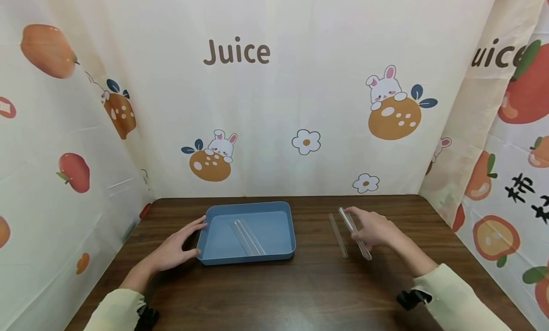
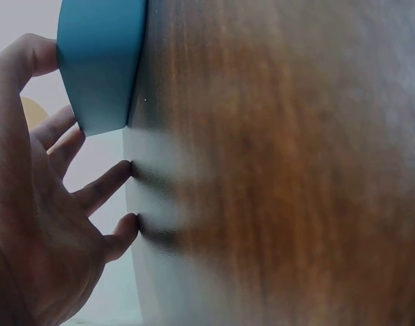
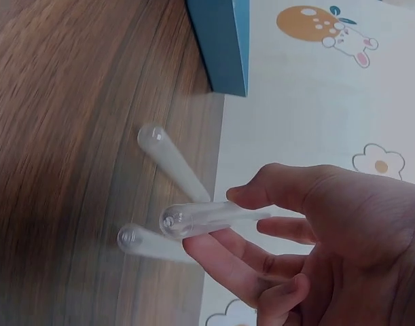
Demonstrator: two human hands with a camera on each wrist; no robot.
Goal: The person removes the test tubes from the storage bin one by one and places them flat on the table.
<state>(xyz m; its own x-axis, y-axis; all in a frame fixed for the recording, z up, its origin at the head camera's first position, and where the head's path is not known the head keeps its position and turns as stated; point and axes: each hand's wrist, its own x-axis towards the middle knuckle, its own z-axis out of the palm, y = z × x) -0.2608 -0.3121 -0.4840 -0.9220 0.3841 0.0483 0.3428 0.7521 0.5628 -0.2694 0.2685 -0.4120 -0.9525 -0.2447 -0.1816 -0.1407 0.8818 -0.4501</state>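
In the head view, my right hand (image 1: 374, 228) pinches a clear test tube (image 1: 349, 226) between thumb and fingers, tilted above the table. The right wrist view shows the rounded end of this tube pointing past my fingertips. Two more test tubes lie on the wood there, one test tube (image 3: 172, 159) toward the tray and another test tube (image 3: 149, 243) partly behind my fingers. My left hand (image 1: 177, 245) is spread at the left side of a blue tray (image 1: 270, 257); its thumb and some fingers touch the tray, fingers fairly straight. Clear tubes (image 1: 249, 238) lie slanted side by side inside the tray.
The dark wooden table (image 1: 274, 293) holds the tray left of centre and the loose tubes to its right. A printed cloth (image 1: 274, 97) stands along the back edge, with further cloth at both sides.
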